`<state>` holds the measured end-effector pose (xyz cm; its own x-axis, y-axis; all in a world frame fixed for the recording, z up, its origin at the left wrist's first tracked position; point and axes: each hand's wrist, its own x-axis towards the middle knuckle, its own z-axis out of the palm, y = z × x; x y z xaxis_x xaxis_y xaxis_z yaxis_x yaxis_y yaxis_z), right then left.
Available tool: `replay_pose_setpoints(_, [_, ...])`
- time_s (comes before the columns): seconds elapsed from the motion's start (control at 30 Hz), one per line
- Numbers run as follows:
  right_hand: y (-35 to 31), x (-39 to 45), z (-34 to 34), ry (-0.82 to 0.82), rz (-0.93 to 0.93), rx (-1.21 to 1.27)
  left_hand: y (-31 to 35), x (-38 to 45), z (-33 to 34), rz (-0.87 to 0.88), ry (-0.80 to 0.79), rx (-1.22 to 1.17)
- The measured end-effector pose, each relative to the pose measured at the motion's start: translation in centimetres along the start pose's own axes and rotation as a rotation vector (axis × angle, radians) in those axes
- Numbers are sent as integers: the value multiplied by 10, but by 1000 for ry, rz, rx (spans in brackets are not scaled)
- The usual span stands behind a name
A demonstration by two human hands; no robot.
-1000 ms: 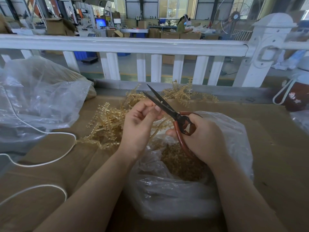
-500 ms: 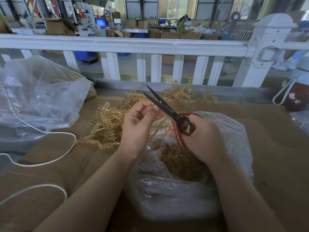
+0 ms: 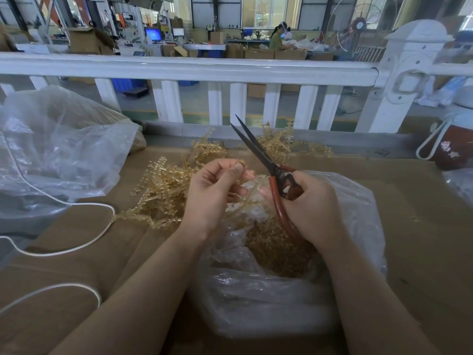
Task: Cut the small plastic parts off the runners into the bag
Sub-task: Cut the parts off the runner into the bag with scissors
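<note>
Amber plastic runner (image 3: 245,201) pinched by left hand (image 3: 212,193) above the open clear bag (image 3: 358,226) (cut parts (image 3: 276,249) inside), right hand (image 3: 311,208) gripping red-handled scissors (image 3: 258,152), blades nearly closed, cardboard-covered counter (image 3: 422,226).

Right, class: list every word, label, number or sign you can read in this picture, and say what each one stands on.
No text here can be read.
Blue monitor screen: lit, content too blurred to read.
Small yellow-green sign on the far wall: too small to read.
Dark red container at the right: pale flower-like marks, no letters.
Scissors and clear bag: no visible print.
</note>
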<state>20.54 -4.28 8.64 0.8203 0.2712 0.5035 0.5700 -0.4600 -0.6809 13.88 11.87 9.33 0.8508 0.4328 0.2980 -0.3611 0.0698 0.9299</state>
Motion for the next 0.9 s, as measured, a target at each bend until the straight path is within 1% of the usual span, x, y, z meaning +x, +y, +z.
replay_pose_setpoints(0.07, [0,1,0,-30,35,78,1,-1,1,-31,-11,-22])
replay_pose_setpoints(0.17, [-3,1,-1,-135,76,218,0,-1,3,-68,-22,-51])
replay_pose_setpoints(0.23, [-5,1,0,-171,118,326,0,-1,2,-82,-33,-75])
replay_pose_setpoints(0.33, [-10,2,-2,-163,178,450,0,0,0,-110,-71,-133])
replay_pose_setpoints(0.5, [-5,5,-10,-49,298,679,-1,2,-4,-213,-120,-234])
replay_pose_setpoints(0.57, [-3,4,-13,-53,284,830,-2,3,-4,-229,-172,-213])
replay_pose_setpoints(0.63, [-1,3,-15,-69,247,934,-2,1,-1,-277,-220,-130])
replay_pose_setpoints(0.77, [2,5,-15,-100,199,941,-3,-2,2,-375,-326,-99])
replay_pose_setpoints(0.83, [1,5,-14,-114,202,943,-4,-3,2,-387,-339,-84])
replay_pose_setpoints(0.9, [0,5,-13,-134,202,931,-3,-3,3,-396,-338,-119])
